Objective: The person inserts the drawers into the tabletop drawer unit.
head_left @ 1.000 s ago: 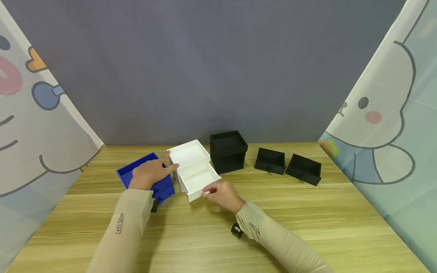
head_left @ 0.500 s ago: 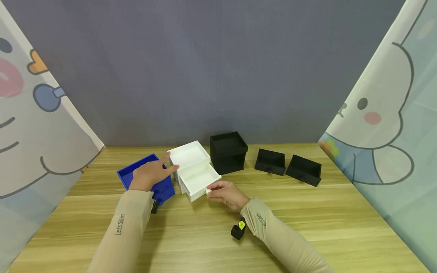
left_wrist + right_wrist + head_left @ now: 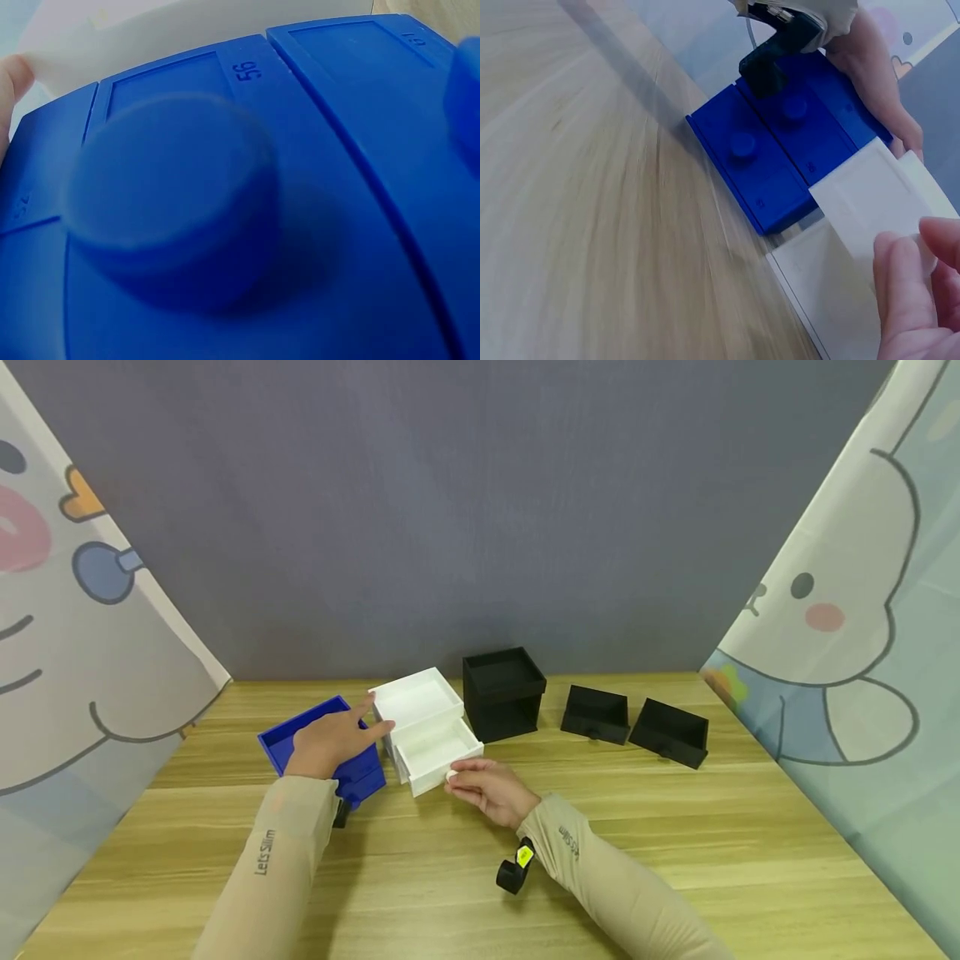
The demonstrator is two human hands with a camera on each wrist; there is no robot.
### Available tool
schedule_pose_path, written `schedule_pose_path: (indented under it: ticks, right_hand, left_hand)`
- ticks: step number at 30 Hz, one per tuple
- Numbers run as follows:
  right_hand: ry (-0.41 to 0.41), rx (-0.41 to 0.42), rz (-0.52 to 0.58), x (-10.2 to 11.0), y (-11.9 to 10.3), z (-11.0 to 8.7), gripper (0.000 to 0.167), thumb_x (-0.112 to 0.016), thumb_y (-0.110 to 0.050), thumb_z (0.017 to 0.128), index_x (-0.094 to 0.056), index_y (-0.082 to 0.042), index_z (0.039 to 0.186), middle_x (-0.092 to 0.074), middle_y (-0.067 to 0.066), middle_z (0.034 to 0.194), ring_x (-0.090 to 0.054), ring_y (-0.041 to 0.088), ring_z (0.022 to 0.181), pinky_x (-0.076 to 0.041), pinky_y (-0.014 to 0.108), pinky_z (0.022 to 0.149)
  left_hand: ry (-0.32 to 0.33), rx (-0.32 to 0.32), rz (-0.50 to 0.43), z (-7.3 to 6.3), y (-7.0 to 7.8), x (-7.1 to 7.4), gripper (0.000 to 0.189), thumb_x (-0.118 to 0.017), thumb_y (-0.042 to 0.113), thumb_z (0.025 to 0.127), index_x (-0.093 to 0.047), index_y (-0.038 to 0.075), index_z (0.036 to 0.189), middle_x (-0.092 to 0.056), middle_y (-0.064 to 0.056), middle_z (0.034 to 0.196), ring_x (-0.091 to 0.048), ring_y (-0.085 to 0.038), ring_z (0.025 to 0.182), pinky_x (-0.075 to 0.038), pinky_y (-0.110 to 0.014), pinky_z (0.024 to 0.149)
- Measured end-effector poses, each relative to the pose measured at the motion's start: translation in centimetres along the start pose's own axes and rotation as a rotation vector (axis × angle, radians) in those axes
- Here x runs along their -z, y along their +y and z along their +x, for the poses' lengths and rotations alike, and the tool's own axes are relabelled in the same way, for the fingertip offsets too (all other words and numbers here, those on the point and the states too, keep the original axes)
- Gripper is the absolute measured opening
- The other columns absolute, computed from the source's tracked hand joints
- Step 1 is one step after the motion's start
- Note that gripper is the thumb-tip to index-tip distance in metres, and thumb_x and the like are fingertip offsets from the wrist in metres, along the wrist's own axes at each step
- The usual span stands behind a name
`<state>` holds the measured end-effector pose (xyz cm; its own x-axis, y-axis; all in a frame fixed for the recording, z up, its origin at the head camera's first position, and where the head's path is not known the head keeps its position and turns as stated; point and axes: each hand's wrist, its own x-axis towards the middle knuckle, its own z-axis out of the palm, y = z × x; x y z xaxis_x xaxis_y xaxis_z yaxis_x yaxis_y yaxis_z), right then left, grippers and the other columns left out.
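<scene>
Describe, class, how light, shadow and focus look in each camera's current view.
Head: a soft shadow falls beside the left sleeve, the white drawer looks bright, and the lower opening of the black cabinet is very dark; left wrist: the blue knob is blurred, the stamped digits sharper; right wrist: colours look pale and hazy, with a long shadow across the table.

Open tabletop point(image 3: 420, 877) before the white drawer point(image 3: 437, 750), black cabinet point(image 3: 502, 697) close behind at right, blue cabinet point(image 3: 364, 777) crowding the left
</scene>
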<state>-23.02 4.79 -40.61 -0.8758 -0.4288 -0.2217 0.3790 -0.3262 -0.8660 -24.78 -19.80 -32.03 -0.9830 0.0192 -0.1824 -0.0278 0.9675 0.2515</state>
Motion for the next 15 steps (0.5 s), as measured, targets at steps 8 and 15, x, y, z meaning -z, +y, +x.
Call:
schedule_pose_path:
  ticks: [8,15]
  right_hand:
    - [0.028,0.019,0.010,-0.7,0.0,0.8,0.017,-0.051,0.014,0.090,-0.060,0.002,0.098,-0.066,0.008,0.082,-0.067,0.012,0.073,-0.052,0.021,0.073]
    - [0.002,0.026,0.008,-0.9,-0.1,1.6,0.019,-0.049,0.014,0.092,-0.057,0.008,0.107,-0.065,0.007,0.082,-0.067,0.012,0.074,-0.052,0.021,0.075]
  left_hand:
    - [0.000,0.007,0.000,0.0,0.2,0.0,0.087,-0.033,0.076,0.087,-0.016,0.024,0.155,-0.043,-0.030,0.139,-0.061,-0.037,0.091,-0.039,-0.036,0.051]
    - [0.011,0.003,0.014,0.0,0.1,0.0,0.087,-0.033,0.076,0.088,-0.016,0.023,0.155,-0.042,-0.029,0.140,-0.056,-0.044,0.108,-0.043,-0.039,0.056]
